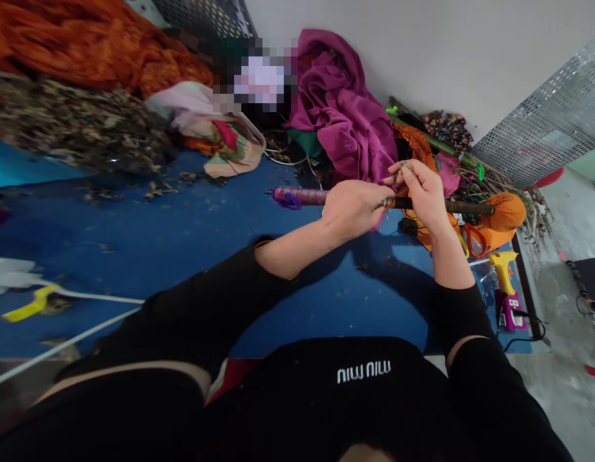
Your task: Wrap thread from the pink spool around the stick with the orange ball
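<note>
A dark stick [458, 207] lies crosswise in front of me, its left part wrapped in purple and greyish strands [307, 196]. A purple loop [290, 201] hangs near that left end. My left hand [355, 206] is closed around the wrapped part of the stick. Just to its right, my right hand [422, 189] has its thumb and fingers pinched together above the stick; whatever is between them is too small to make out. Behind the hands lies a heap of magenta cloth [345, 102]. An orange cloth bundle [506, 213] is at the stick's right end.
On the blue table [205, 218], dried plant matter [76, 122] and orange cloth [99, 45] pile up at the back left. Red-handled scissors [474, 240], a yellow glue gun [504, 269] and a purple power block [510, 311] sit by the right edge. A white cord [61, 345] crosses the left side.
</note>
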`<state>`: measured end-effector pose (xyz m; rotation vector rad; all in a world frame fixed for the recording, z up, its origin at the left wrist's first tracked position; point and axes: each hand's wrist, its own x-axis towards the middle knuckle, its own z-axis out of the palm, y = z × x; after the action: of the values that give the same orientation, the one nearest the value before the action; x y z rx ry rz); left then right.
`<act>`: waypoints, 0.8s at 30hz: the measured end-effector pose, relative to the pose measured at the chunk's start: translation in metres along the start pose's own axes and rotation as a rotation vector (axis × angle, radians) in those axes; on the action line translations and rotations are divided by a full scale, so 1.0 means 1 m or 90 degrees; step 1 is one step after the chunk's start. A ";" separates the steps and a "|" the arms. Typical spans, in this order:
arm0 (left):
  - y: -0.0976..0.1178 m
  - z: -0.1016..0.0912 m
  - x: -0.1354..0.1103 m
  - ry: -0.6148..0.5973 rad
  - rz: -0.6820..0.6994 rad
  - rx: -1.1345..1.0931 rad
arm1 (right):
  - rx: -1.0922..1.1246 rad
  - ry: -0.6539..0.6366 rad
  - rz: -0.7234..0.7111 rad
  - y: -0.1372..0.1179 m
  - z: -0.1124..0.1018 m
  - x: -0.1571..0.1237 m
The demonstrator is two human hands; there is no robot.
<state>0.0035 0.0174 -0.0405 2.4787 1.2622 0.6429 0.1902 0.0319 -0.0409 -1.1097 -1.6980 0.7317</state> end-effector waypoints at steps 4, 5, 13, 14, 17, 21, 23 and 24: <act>-0.009 -0.004 0.003 0.034 -0.036 -0.050 | 0.064 0.104 0.026 -0.007 -0.023 0.002; -0.012 -0.006 0.004 0.048 -0.054 -0.062 | 0.074 0.123 0.030 -0.010 -0.035 0.001; -0.035 -0.036 0.014 0.138 -0.149 -0.119 | 0.119 0.381 0.005 -0.009 -0.167 -0.017; -0.038 -0.039 0.015 0.137 -0.152 -0.121 | 0.107 0.443 0.005 -0.003 -0.180 -0.020; -0.047 -0.047 0.017 0.109 -0.148 -0.138 | 0.067 0.580 0.015 0.020 -0.207 -0.024; -0.057 -0.051 0.018 0.049 -0.120 -0.181 | 0.032 0.658 0.019 0.046 -0.221 -0.022; -0.062 -0.053 0.018 0.034 -0.122 -0.209 | 0.015 0.624 0.019 0.054 -0.223 -0.021; -0.064 -0.054 0.018 0.028 -0.125 -0.223 | 0.008 0.595 0.023 0.057 -0.223 -0.021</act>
<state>-0.0586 0.0717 -0.0179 2.0411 1.2653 0.7938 0.4191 0.0328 -0.0134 -1.2067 -0.8728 0.1662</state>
